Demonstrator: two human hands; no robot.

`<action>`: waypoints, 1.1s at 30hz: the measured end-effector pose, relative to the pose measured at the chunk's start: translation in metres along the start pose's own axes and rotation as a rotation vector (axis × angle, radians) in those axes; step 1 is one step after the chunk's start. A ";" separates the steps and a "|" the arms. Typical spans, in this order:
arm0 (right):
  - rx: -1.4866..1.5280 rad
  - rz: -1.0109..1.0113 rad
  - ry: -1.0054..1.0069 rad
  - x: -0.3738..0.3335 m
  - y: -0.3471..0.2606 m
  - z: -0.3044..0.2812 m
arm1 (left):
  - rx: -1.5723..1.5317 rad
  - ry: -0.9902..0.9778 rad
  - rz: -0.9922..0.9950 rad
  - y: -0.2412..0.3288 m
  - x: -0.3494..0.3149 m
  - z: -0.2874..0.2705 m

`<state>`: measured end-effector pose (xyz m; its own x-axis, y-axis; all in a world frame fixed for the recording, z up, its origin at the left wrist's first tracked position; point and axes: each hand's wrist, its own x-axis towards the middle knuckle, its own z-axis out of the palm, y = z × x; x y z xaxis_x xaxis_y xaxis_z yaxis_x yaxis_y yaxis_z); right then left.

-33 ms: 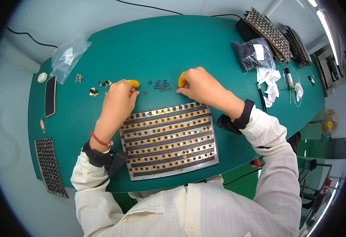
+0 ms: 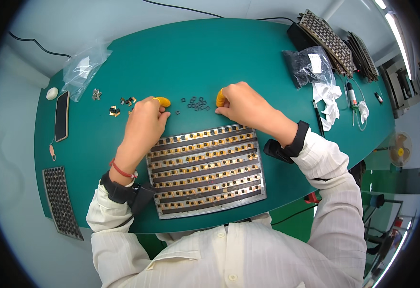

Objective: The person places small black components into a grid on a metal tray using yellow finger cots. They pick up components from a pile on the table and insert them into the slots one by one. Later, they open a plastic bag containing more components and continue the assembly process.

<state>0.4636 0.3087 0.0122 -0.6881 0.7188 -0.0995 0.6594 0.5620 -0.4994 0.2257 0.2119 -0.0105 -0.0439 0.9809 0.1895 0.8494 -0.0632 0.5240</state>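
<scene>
My left hand (image 2: 145,117) is closed just beyond the upper left corner of a metal tray (image 2: 263,194), its index finger in a yellow finger cot. My right hand (image 2: 248,105) is also closed, thumb and cot-covered index finger bent together near the tray's upper right corner. Whatever either hand pinches is hidden or too small to name. Between the hands lies a loose group of small black square pieces (image 2: 198,104). Rows of small black parts on gold-coloured seats run across the tray. Left of my left hand are small black-and-gold pieces (image 2: 114,111).
Silvery bits (image 2: 96,94), a clear plastic bag (image 2: 83,69) and a phone (image 2: 61,116) lie to the left. A second tray (image 2: 61,201) overhangs the left edge. At right are a bag of black parts (image 2: 308,67), crumpled tissue (image 2: 326,103), a syringe (image 2: 351,96) and stacked trays (image 2: 327,41).
</scene>
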 end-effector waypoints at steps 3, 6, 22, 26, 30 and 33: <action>0.034 -0.039 -0.032 -0.001 -0.005 -0.003 | -0.045 -0.062 -0.057 0.009 -0.002 -0.003; 0.135 -0.043 -0.044 -0.003 0.001 -0.003 | -0.039 -0.092 -0.085 0.016 0.000 -0.003; 0.123 -0.039 -0.021 -0.004 -0.003 -0.005 | 0.023 -0.120 0.040 0.018 0.010 0.005; 0.091 -0.012 -0.022 -0.002 -0.008 0.000 | 0.010 -0.059 0.089 0.012 0.006 0.006; 0.078 -0.021 0.003 -0.003 -0.008 -0.001 | -0.091 -0.117 0.114 0.023 -0.008 -0.004; 0.098 -0.075 0.012 -0.002 -0.001 0.007 | -0.098 -0.178 0.161 0.030 -0.022 -0.003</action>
<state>0.4621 0.3041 0.0070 -0.7303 0.6814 -0.0488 0.5729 0.5721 -0.5869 0.2509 0.1880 0.0039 0.1884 0.9731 0.1328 0.7825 -0.2304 0.5784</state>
